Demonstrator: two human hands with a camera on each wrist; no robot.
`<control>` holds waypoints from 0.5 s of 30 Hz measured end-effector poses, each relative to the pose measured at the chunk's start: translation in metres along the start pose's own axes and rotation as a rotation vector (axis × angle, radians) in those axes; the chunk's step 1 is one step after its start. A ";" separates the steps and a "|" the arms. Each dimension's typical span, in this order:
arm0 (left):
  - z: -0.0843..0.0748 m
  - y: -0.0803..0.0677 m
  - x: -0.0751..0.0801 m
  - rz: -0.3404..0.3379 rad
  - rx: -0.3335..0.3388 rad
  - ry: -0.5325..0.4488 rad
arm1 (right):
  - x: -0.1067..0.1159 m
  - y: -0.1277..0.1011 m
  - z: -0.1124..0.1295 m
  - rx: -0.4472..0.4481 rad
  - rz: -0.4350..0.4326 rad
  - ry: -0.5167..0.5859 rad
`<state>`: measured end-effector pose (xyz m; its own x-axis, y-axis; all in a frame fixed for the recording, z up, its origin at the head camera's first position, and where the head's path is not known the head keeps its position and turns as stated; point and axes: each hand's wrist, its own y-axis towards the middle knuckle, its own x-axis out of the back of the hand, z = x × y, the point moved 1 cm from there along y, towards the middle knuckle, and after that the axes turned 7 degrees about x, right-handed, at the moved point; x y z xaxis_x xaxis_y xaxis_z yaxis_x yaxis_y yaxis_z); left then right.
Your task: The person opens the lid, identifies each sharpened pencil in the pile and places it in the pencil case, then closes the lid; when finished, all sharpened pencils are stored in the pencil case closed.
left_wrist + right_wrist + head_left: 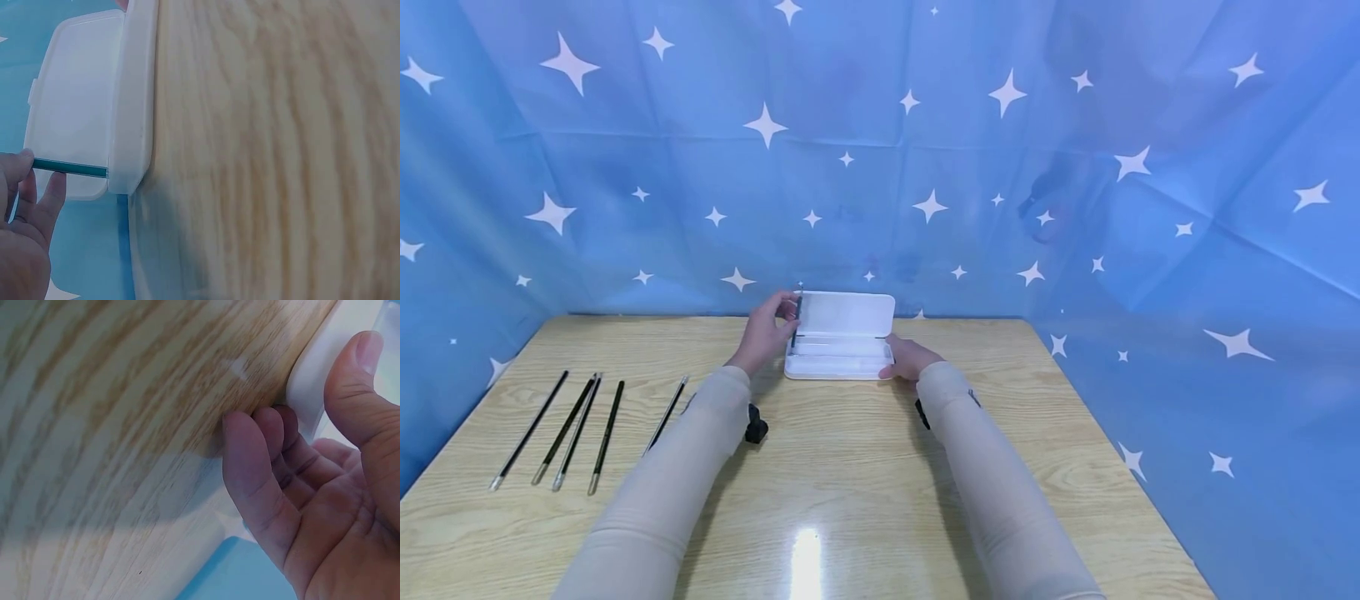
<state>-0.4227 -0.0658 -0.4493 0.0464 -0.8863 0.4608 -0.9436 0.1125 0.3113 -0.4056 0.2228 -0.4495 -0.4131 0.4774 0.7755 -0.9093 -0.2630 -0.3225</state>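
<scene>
- The dark pen (795, 322) stands nearly upright at the left end of the open white case (840, 358), its lower tip just inside the tray.
- The left hand (767, 333) pinches the pen's upper part, fingers (53, 194) clamped on the shaft.
- The case sits at the far middle of the desk (850, 467), lid raised towards the blue star-patterned backdrop (625, 167).
- The right hand (910, 358) holds the case's right end, thumb on the rim, fingers (250, 469) curled against its side.
- Five more dark pens (576, 429) lie in a row on the desk, well apart to the left.
</scene>
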 end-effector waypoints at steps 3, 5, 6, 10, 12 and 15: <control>-0.002 0.001 -0.001 0.048 -0.002 0.029 | 0.001 -0.002 0.001 -0.006 -0.001 0.003; -0.005 0.003 -0.003 0.091 -0.004 0.059 | 0.001 -0.002 0.002 -0.010 -0.001 0.000; -0.007 0.004 -0.004 0.113 -0.004 0.076 | 0.001 -0.002 0.002 -0.013 -0.003 0.003; -0.012 0.008 -0.010 0.192 0.008 0.155 | 0.000 -0.001 0.003 -0.023 -0.010 -0.004; -0.015 0.010 -0.014 0.225 0.022 0.197 | -0.002 0.000 0.003 -0.029 -0.010 -0.016; -0.021 0.014 -0.021 0.275 0.030 0.248 | -0.001 0.001 0.003 -0.035 -0.007 -0.051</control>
<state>-0.4305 -0.0362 -0.4372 -0.1352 -0.6885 0.7125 -0.9410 0.3144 0.1252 -0.4059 0.2191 -0.4489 -0.4041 0.4356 0.8043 -0.9139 -0.2297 -0.3347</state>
